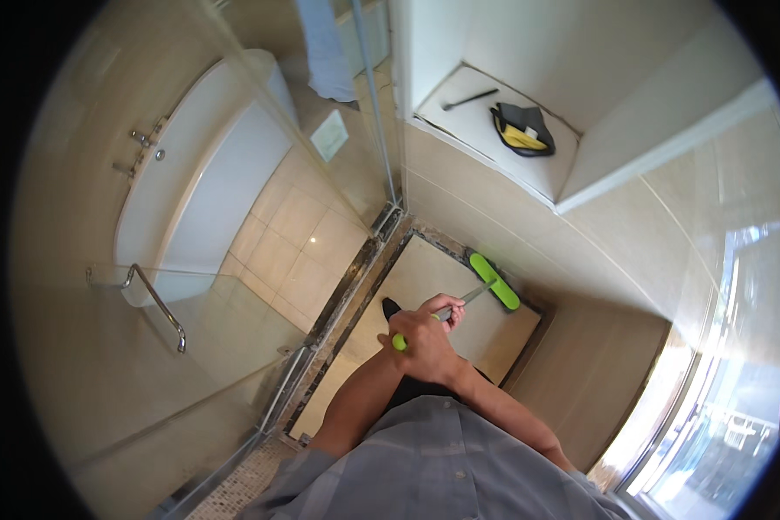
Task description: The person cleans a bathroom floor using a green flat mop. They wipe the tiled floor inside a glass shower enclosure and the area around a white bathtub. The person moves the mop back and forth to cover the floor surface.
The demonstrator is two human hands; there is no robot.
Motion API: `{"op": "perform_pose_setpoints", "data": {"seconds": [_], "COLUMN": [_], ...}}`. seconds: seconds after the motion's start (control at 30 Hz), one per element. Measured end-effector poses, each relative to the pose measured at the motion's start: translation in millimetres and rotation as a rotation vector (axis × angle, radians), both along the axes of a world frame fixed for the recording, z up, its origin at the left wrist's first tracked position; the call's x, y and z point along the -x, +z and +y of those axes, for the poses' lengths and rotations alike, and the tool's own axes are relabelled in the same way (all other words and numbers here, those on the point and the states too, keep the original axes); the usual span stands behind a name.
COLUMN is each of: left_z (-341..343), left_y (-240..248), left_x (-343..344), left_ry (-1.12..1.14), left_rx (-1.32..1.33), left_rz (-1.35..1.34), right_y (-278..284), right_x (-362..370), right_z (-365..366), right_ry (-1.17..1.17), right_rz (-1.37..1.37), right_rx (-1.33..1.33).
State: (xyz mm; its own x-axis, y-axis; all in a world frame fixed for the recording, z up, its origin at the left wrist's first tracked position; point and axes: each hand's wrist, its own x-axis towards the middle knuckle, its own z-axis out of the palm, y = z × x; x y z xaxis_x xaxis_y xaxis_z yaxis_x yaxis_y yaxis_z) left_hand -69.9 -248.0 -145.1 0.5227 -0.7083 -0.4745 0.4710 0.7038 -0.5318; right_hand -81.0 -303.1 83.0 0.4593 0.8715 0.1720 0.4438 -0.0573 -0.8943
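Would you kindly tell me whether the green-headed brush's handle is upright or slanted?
Slanted: the handle runs from its green end, nearer the shirt, away to the green head beside the tiled wall.

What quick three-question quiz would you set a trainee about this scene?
1. True or false: the left hand and the right hand both grip the long-handled tool.
2. Which lies on the white ledge: (a) a bucket, (b) a thin dark object, (c) a teapot?
3. Fill in: the bathtub is on the ____ side of the picture.

Key: 1. True; 2. b; 3. left.
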Motion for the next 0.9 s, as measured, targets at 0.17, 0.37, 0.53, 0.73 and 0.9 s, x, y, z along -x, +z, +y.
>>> {"op": "perform_pose_setpoints", "data": {"seconds": [0.17,0.37,0.53,0.73,0.9], "left_z": [19,92,128,90,59], "left_y": [-58,-57,-75,-65,-38], "left_x": [8,28,67,104,142], "left_ry": [0.371,0.512,0.717,0.962,1.062], "left_rx": [0.064,-0.021,-0.087,0.041,0.197], "left_rz": [0.037,-0.026,-0.035,0.020,0.010], "right_y": [-28,-35,-31,-36,-44], "right_x": [2,15,35,53,88], "right_z": [53,99,114,102,77], "right_ry": [-0.019,0.113,0.360,0.668,0.807], "right_rz": [-0.074,-0.043,-0.040,0.048,-0.029], "right_rx": [-0.100,-0.261,-0.246,-0.274,-0.308]}}
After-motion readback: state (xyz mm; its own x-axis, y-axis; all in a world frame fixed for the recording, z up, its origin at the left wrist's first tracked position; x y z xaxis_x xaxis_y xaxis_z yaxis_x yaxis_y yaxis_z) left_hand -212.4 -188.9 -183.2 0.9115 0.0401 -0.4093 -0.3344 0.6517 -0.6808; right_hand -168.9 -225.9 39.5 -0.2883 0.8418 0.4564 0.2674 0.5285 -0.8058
